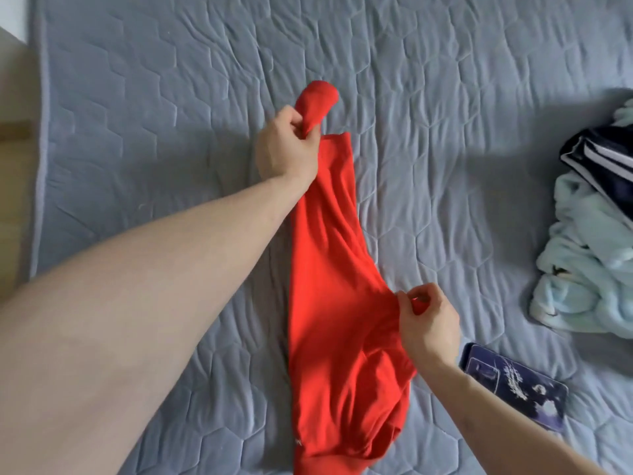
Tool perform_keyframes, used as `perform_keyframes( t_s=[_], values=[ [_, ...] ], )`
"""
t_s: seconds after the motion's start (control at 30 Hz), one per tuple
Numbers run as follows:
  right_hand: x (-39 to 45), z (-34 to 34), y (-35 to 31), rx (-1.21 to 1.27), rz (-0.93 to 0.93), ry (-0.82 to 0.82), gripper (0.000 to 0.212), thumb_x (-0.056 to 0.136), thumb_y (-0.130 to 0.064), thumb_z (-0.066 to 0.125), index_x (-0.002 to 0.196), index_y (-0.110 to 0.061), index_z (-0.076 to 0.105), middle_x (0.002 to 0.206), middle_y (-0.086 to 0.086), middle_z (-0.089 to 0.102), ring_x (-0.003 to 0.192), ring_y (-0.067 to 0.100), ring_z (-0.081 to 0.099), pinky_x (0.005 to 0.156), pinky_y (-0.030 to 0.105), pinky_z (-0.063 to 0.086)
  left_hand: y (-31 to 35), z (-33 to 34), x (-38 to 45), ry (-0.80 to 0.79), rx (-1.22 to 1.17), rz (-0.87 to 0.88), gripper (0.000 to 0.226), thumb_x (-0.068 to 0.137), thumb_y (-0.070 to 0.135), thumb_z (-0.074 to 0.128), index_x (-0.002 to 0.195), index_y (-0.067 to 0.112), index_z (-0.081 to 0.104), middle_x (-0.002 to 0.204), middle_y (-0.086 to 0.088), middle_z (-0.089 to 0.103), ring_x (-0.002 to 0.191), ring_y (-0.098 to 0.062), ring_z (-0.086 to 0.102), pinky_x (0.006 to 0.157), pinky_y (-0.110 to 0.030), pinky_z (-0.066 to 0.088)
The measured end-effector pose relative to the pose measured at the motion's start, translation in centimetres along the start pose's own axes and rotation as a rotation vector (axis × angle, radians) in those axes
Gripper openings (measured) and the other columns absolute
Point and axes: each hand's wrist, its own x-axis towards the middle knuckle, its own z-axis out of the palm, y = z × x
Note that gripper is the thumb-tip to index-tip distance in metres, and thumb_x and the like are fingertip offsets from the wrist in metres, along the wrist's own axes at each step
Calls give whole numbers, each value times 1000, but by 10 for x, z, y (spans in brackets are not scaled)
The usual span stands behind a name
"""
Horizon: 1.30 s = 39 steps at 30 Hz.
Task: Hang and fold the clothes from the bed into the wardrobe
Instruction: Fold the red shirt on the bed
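Observation:
A red garment [335,303] lies stretched lengthwise down the middle of the grey quilted bed [462,114], folded into a long narrow strip. My left hand [287,149] grips its far end, and a bunched red tip sticks out beyond my fingers. My right hand [428,320] pinches a fold of the red cloth on its right edge, nearer to me. The garment's near end hangs off the bottom of the view.
A heap of pale mint fleece clothes [582,269] with a dark navy striped garment [603,156] on top lies at the bed's right side. A dark blue phone [513,385] rests on the bed beside my right wrist. The bed's left edge [37,166] borders a wooden floor.

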Motion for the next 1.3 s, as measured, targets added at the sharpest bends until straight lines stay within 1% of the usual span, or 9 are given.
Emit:
perform_keyframes(
  t_s=[0.17,0.27,0.37,0.63,0.73,0.83,0.97,1.13,1.3],
  values=[
    [3,-5,16,-29,118,-60,15,97,-36,66,94,-24,59,105,5,64,106,32,63,91,43,50,3,36,-23,-482,-34,-157,47,84,47,79,118,16,72,116,0,75,110,-16,69,98,-28,50],
    [-5,-8,15,-11,114,-18,21,96,-32,67,108,-18,57,119,11,55,113,37,57,95,44,43,-29,20,-73,-345,24,-154,38,86,31,74,120,16,67,124,-7,68,115,-25,63,102,-32,44],
    [-26,-11,10,-11,118,16,55,92,-35,74,132,-6,50,134,21,52,129,43,47,112,51,36,-78,-17,-151,-327,-11,-312,45,87,29,73,127,13,59,128,-10,61,111,-28,63,102,-39,46],
    [-114,-23,44,72,352,-2,86,83,-28,83,150,-6,33,150,19,36,144,35,32,120,45,27,-153,-104,-351,-934,14,-886,40,85,42,76,117,22,65,109,6,72,92,-11,65,71,-24,44],
    [-132,-21,58,26,448,-72,87,79,-41,86,146,-10,39,131,7,49,134,32,45,111,44,37,-153,-108,-385,-976,-46,-902,34,87,44,76,113,23,69,101,9,74,90,-8,69,71,-20,49],
    [-136,-15,62,176,614,-368,75,76,-53,86,129,-7,57,105,-1,63,99,21,61,92,39,51,-153,-105,-395,-938,-133,-925,28,92,38,73,115,22,72,102,8,77,92,-10,73,83,-27,54],
    [-129,-7,62,158,671,-501,36,84,-30,84,102,-4,66,97,11,71,84,25,69,89,46,62,-154,-106,-398,-884,-151,-934,19,89,29,76,103,17,73,86,3,76,77,-14,73,70,-26,57],
    [-138,-22,53,67,695,-559,14,82,-19,74,91,-12,67,72,5,65,62,18,63,48,22,52,-150,-132,-393,-1120,-203,-1026,28,83,26,79,103,7,72,84,-6,67,71,-22,65,70,-36,62],
    [-140,-53,17,22,597,-566,14,80,-25,74,82,-12,69,62,1,67,55,17,67,45,20,48,-124,-165,-350,-1168,-268,-1012,19,91,28,74,97,11,69,75,-4,69,68,-17,69,58,-28,55]
  ],
)
